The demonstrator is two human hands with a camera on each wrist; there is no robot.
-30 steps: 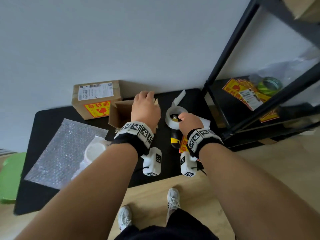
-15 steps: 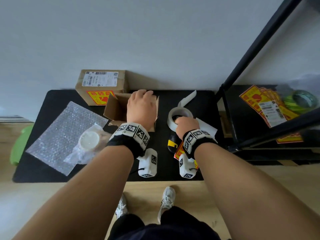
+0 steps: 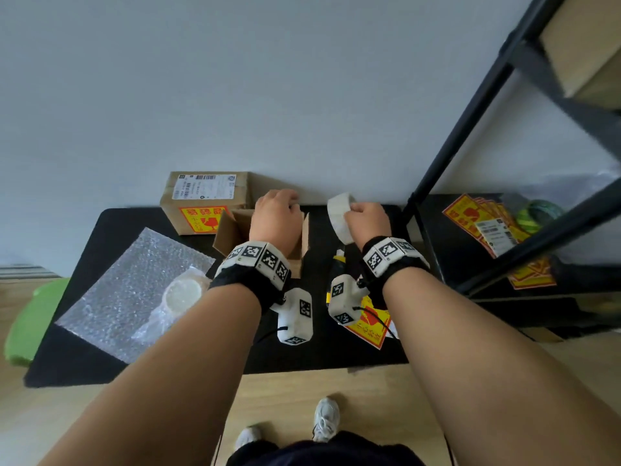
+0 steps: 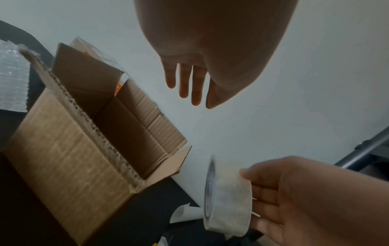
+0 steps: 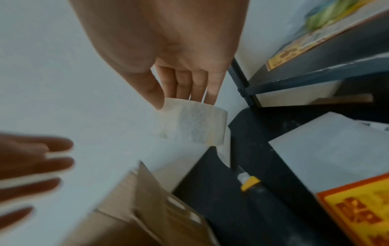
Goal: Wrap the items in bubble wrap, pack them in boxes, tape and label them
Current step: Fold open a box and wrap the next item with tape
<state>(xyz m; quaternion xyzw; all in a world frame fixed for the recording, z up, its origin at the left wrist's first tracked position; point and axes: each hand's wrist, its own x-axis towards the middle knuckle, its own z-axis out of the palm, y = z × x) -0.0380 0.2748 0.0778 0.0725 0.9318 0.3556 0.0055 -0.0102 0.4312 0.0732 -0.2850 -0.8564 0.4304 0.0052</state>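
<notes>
My right hand [image 3: 366, 220] pinched the roll of tape [image 3: 342, 216] by its rim, thumb on one edge and fingers on the other, lifted off the desk [image 3: 100, 237] near the top centre of the frame; my left hand [image 3: 277, 218] hung spread and empty above the open box [image 4: 88, 133], fingers straight, touching nothing. The roll looked light and stiff, I judged, so the rim pinch would do, though its smooth side could slip. The box seemed thin card, easily dented; better taken by its corners. At lower left the white tub [image 3: 181, 294] lay in its film on the bubble wrap [image 3: 124, 280], a soft and limp sheet, best gathered by its edges.
</notes>
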